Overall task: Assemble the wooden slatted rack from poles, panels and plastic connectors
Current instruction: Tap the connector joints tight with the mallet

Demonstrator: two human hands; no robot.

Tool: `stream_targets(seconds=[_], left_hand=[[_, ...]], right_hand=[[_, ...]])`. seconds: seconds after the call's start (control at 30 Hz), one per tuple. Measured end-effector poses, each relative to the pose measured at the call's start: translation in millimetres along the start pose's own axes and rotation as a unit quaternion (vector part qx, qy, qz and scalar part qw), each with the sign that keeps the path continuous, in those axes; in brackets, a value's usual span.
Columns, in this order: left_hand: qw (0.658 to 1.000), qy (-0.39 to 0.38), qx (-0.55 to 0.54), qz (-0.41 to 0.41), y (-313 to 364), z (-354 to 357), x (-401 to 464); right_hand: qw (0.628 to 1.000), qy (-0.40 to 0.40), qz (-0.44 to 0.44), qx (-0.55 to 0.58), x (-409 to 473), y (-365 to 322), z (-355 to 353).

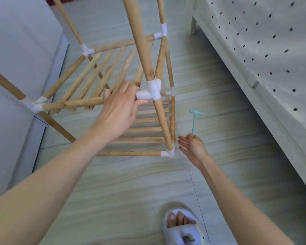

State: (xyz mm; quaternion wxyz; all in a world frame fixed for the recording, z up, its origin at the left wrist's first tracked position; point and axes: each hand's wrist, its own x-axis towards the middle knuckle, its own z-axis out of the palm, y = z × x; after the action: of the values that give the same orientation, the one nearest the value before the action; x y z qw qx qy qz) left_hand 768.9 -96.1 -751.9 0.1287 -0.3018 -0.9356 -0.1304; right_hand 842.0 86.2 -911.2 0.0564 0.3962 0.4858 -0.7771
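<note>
Looking down from my head, I see the wooden rack [113, 82] standing on a pale wood-grain floor [131, 183], partly built and filling the upper left and centre of the view. Its round wooden poles are joined by white plastic connectors. The upper slatted panel [99, 75] runs from the far side toward me, and a lower slatted panel [148, 128] lies just above the floor on the near right.

My left hand [120, 108] reaches forward at the middle of the frame, at the near rail of the upper panel. Its fingers are spread and only loosely bent, their tips at the open socket of a white connector [153, 91] on the near right upright pole [141, 41]. The rail's end is hidden behind my hand, so I cannot tell whether it sits in that socket. The fingers lie against the rail rather than closing around it.

My right hand [193, 145] is lower and to the right, beside the rack's near right foot connector [169, 153]. It pinches the bottom of the handle of a small light-blue plastic mallet [195, 121], whose head points away from me; my other fingers are stretched out toward the rack.

On the right stands a white bed [254, 50] with a dotted cover. On the left is a grey cabinet side [16, 50]. At the near edge, my foot sits in a pale slipper [180, 230]
</note>
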Motion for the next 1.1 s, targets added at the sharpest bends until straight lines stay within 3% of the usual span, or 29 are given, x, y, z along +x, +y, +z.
stream_targets(seconds=[0.1,0.37,0.5,0.6,0.73,0.97,1.1], left_hand=[[0.998,0.043,-0.035,-0.012,0.4,-36.1,14.3],[0.975,0.115,-0.167,-0.094,1.0,-102.5,33.7],[0.936,0.141,-0.267,-0.182,-12.6,-105.0,20.8],[0.897,0.144,-0.333,-0.252,-27.0,-83.6,3.8],[0.833,0.156,-0.428,-0.314,-33.4,-51.7,-21.0],[0.795,0.138,-0.494,-0.325,-46.2,-50.0,-20.8],[0.737,0.182,-0.566,-0.321,-58.0,-68.4,-20.0]], right_hand=[[0.999,-0.026,-0.038,0.001,-16.5,-36.9,14.5],[0.986,0.017,-0.159,-0.051,-84.2,-118.7,8.1],[0.956,0.076,-0.256,-0.122,-102.5,-171.6,14.4],[0.899,0.133,-0.339,-0.243,-111.6,-202.9,30.1],[0.88,0.13,-0.362,-0.278,-116.5,-223.9,49.6],[0.934,0.097,-0.285,-0.191,-139.3,-232.0,64.1],[0.943,0.058,-0.299,-0.134,-171.0,-266.1,94.5]])
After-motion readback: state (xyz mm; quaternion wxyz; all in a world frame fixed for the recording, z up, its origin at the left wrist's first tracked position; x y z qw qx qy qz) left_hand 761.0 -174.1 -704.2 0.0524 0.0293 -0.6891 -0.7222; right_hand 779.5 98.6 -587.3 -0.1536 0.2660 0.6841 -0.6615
